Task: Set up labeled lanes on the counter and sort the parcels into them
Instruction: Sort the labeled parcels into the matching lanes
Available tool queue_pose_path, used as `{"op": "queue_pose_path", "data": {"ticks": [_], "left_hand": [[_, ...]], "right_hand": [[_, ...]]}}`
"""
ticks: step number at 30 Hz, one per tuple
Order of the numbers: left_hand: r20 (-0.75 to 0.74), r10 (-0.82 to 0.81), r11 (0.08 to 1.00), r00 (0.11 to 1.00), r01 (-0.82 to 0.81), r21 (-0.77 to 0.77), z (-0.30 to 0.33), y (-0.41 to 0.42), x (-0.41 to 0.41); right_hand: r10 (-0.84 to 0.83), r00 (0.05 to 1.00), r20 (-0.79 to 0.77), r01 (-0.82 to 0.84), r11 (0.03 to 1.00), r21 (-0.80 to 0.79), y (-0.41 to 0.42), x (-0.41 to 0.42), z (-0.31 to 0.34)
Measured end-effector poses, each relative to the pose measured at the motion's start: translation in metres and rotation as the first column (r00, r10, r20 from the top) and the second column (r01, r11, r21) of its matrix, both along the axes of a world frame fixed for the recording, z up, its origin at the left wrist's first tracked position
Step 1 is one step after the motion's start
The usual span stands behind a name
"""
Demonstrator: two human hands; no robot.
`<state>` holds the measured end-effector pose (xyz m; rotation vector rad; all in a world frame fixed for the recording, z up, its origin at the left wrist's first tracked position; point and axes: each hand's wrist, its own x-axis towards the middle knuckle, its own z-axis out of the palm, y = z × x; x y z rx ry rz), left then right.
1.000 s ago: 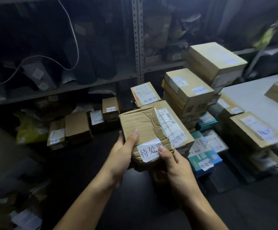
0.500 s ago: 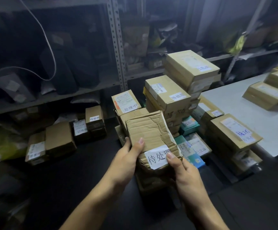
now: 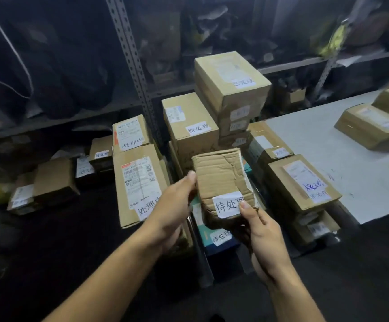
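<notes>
Fingers (image 3: pixel 247 206) of both hands around crumpled parcel (image 3: pixel 221 180).

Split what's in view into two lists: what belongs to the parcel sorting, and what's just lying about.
Job in hand:
- crumpled parcel, held by left hand and right hand
- its white label
- labeled cardboard boxes stacked behind
- long box at left
- white counter

Lying about:
- metal shelf upright
- white cable
- dark bags on the shelf
</notes>
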<state>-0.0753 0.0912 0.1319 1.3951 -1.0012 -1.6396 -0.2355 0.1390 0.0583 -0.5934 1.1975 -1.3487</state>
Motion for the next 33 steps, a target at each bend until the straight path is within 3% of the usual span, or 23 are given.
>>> {"op": "queue_pose_path", "data": {"ticks": [6, 15, 18, 20, 22, 24, 26, 33], "left_hand": [[-0.264, 0.197, 0.978, 0.944, -0.172, 0.113, -0.009, -0.011, -0.019], [-0.301, 0.313, 0.945, 0.901, -0.265, 0.191, -0.021, -0.020, -0.030], [-0.289, 0.333, 0.939, 0.897, -0.287, 0.190, -0.024, -0.023, -0.030], [-0.278, 0.326, 0.941, 0.904, -0.283, 0.184, -0.025, -0.025, -0.030], [-0.275, 0.321, 0.943, 0.906, -0.278, 0.182, -0.025, -0.025, -0.030], [-0.278, 0.317, 0.944, 0.907, -0.274, 0.180, -0.025, -0.025, -0.029], [-0.279, 0.310, 0.947, 0.909, -0.270, 0.175, -0.025, -0.025, -0.029], [-0.264, 0.280, 0.956, 0.923, -0.243, 0.164, -0.029, -0.024, -0.029]], "right_hand": [[-0.038, 0.998, 0.055, 0.025, 0.975, 0.219, -0.033, -0.029, -0.067], [0.166, 0.977, 0.136, -0.200, 0.936, 0.290, -0.055, -0.029, -0.124], [0.227, 0.973, 0.043, -0.229, 0.923, 0.308, -0.062, -0.026, -0.123], [0.269, 0.954, -0.133, -0.216, 0.923, 0.319, -0.068, -0.022, -0.121], [0.325, 0.857, -0.400, -0.186, 0.919, 0.346, -0.070, -0.020, -0.118], [0.362, 0.741, -0.565, -0.128, 0.903, 0.411, -0.069, -0.020, -0.116], [0.396, 0.699, -0.595, -0.132, 0.889, 0.438, -0.066, -0.020, -0.110], [0.412, 0.686, -0.599, -0.156, 0.888, 0.432, -0.064, -0.019, -0.113]]}}
